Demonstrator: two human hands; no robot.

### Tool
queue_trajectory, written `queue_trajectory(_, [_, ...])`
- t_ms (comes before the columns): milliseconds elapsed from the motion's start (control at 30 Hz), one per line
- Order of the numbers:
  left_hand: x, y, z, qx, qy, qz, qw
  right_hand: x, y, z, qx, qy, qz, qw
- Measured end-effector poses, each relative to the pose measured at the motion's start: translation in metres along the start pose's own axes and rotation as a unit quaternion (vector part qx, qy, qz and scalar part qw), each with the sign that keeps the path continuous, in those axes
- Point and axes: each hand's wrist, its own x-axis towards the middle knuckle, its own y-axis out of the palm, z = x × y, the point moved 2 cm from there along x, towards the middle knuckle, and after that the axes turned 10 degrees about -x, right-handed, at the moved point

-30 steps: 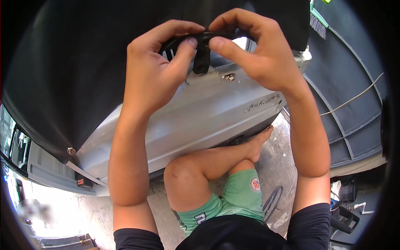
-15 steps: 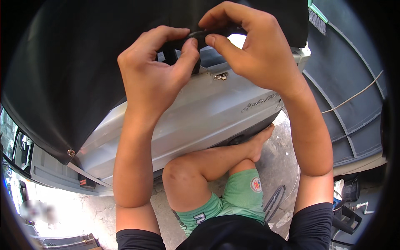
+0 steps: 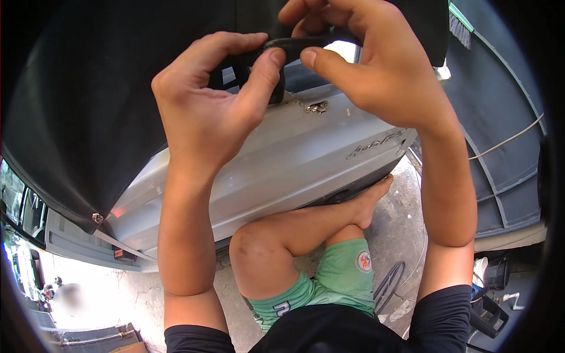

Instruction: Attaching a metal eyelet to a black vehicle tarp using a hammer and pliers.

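A thin black strip (image 3: 303,43), apparently an edge of the large black cover (image 3: 76,106), runs between my hands. My left hand (image 3: 203,109) pinches its left end between thumb and forefinger. My right hand (image 3: 391,70) curls around it farther right, thumb below and fingers above. Part of the strip is hidden behind the right fingers. Below the left thumb hangs a dark piece (image 3: 278,88). A silver vehicle panel (image 3: 276,153) with a small metal latch (image 3: 316,107) lies under both hands.
A metal snap fastener (image 3: 97,217) sits at the cover's lower left corner. My crossed legs (image 3: 265,250) rest on concrete beside the panel. A dark ribbed wall (image 3: 500,135), a green brush (image 3: 460,26) and a black container (image 3: 497,272) are at the right.
My right hand has shifted slightly right and my left hand slightly left, so more of the black strip shows between them. The view has moved a little.
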Motion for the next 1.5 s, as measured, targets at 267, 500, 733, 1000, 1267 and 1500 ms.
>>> queue_trajectory(267, [-0.003, -0.003, 0.002, 0.010, -0.006, -0.006, 1.000, 0.000, 0.004, 0.007, 0.091, 0.026, 0.030, 0.995])
queue_trajectory(500, [-0.004, -0.001, 0.002, 0.004, -0.003, -0.013, 1.000, -0.006, 0.015, 0.006, 0.071, 0.065, -0.011, 0.995])
queue_trajectory(733, [-0.002, -0.001, 0.003, 0.002, 0.002, -0.010, 1.000, -0.014, 0.027, 0.015, -0.057, 0.050, -0.075, 0.994])
queue_trajectory(1000, [-0.003, -0.003, 0.001, 0.001, 0.008, -0.008, 1.000, -0.016, 0.031, 0.008, -0.036, 0.048, -0.131, 0.990])
queue_trajectory(1267, [-0.002, -0.006, -0.006, 0.015, -0.069, 0.046, 0.996, -0.012, 0.027, -0.021, 0.112, 0.033, -0.060, 0.991])
queue_trajectory(1500, [-0.003, -0.002, 0.001, 0.005, -0.010, 0.005, 1.000, -0.013, 0.029, -0.031, 0.143, 0.038, -0.059, 0.987])
